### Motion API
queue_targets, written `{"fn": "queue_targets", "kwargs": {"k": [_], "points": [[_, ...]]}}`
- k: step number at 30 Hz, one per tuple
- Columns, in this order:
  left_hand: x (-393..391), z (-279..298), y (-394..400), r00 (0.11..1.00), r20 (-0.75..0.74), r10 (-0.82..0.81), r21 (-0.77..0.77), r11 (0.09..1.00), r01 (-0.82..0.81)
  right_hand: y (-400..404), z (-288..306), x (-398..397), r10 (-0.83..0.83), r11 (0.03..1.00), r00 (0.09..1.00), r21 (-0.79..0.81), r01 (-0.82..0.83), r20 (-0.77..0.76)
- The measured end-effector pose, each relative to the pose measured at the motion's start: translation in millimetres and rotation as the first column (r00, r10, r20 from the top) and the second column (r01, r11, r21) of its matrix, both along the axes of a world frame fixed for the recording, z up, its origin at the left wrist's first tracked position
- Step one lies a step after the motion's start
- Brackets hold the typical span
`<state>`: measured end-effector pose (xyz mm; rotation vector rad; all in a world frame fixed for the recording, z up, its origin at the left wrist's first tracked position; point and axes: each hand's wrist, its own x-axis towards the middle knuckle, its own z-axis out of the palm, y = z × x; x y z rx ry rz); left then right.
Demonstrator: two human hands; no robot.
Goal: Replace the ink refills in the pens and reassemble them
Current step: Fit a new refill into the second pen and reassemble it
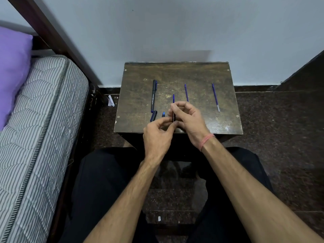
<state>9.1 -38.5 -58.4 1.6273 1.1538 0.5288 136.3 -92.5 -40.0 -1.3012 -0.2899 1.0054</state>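
Head view: both hands w/ fingers curled round a slim black plastic pen barrel (173,118) over the dark wooden counter (201,74), left hand (157,134) low, right hand (188,118) higher. A thin blue ink refill (173,98) stuck out the top. Risk: forcing it off-axis could bend it.

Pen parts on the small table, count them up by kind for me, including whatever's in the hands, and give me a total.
Whole pens: 1, the capped black pen.
Pen barrels: 1, held in both hands, left hand and right hand, barrel.
Blue refills: 3, one in the held barrel, two loose.
Loose caps: 1.
Small blue end pieces: 1.
Total: 7
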Motion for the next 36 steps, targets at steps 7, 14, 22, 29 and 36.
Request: {"fn": "queue_targets", "kwargs": {"k": [7, 14, 22, 29, 36], "points": [[0.2, -4.0, -0.7, 1.0, 0.017, 0.01, -0.048, 0.999, -0.01, 14.2, 13.8, 19.5, -0.092, 0.992, 0.973, -0.063, 0.107, 0.21], [3.3, 1.8, -6.2, 0.998, -0.007, -0.068, -0.09, 0.994, 0.067, 5.9, 33.5, 74.5, -0.368, 0.928, 0.93, 0.063, 0.367, -0.008], [9.1, 5.1, -9.1, 0.997, 0.007, -0.083, -0.104, 0.991, 0.084, -21.8, 17.5, 139.0, -0.289, 0.846, 0.816, -0.264, 0.462, 0.501], [8.6, -8.7, -6.3, 0.995, 0.023, -0.096, -0.107, 0.989, 0.098, -36.4, 4.5, 152.6, -0.004, 0.744, 0.686, -0.456, 0.488, 0.728], [7.2, -13.6, -6.9, 0.995, 0.027, -0.098, -0.148, 0.984, 0.101, -27.2, 1.6, 154.4, -0.01, 0.692, 0.654, -0.467, 0.551, 0.757]]}}
